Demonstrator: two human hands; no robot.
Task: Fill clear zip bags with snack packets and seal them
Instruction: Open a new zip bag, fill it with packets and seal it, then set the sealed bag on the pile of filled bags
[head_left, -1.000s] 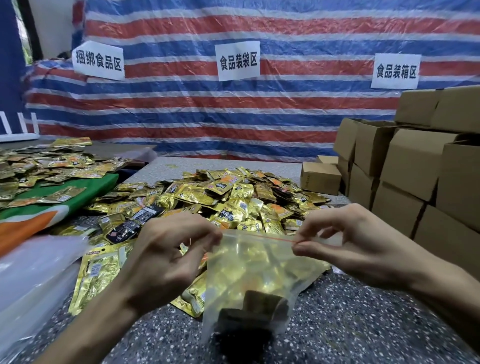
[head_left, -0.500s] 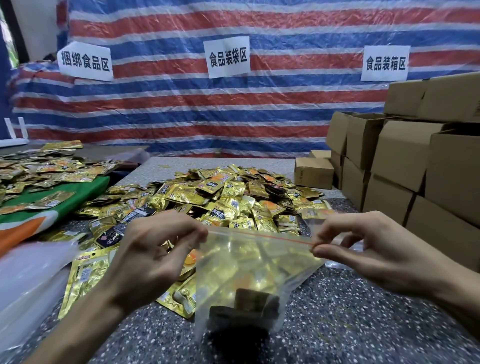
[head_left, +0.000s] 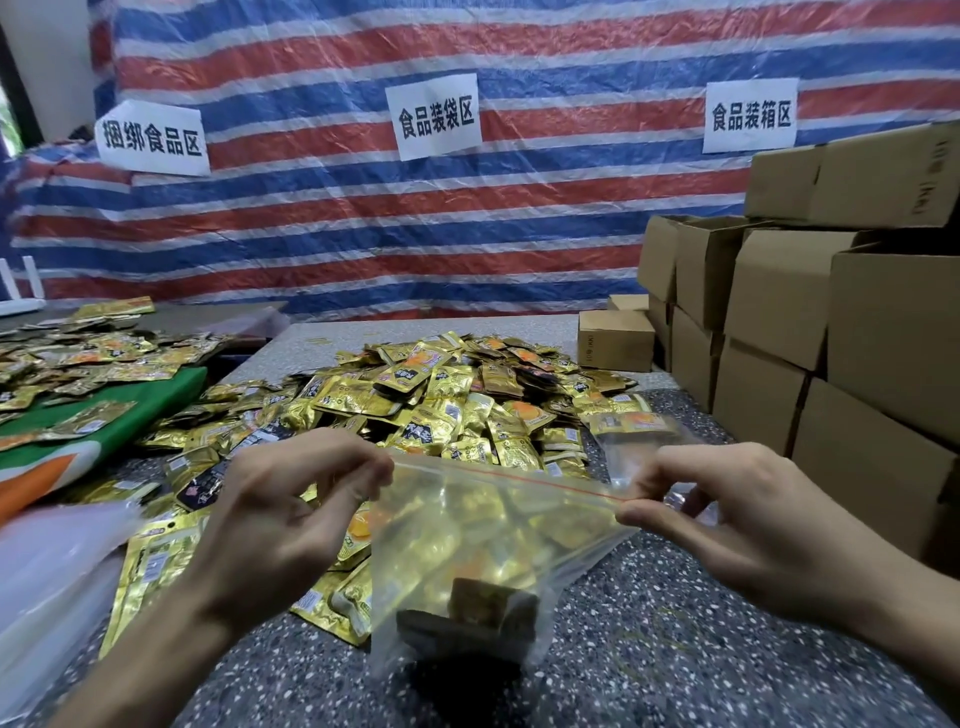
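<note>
left hand (head_left: 280, 519) + right hand (head_left: 753, 525) pinch top corners | crinkly clear zip bag (head_left: 524, 483) | gold foil packets (head_left: 447, 540) inside

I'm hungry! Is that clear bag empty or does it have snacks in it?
It has snacks: gold packets show through the clear bag.

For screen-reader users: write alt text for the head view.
The left hand and right hand pinch the top corners of a clear zip bag of gold snack packets at a table, with a packet heap and cardboard boxes behind.
</note>
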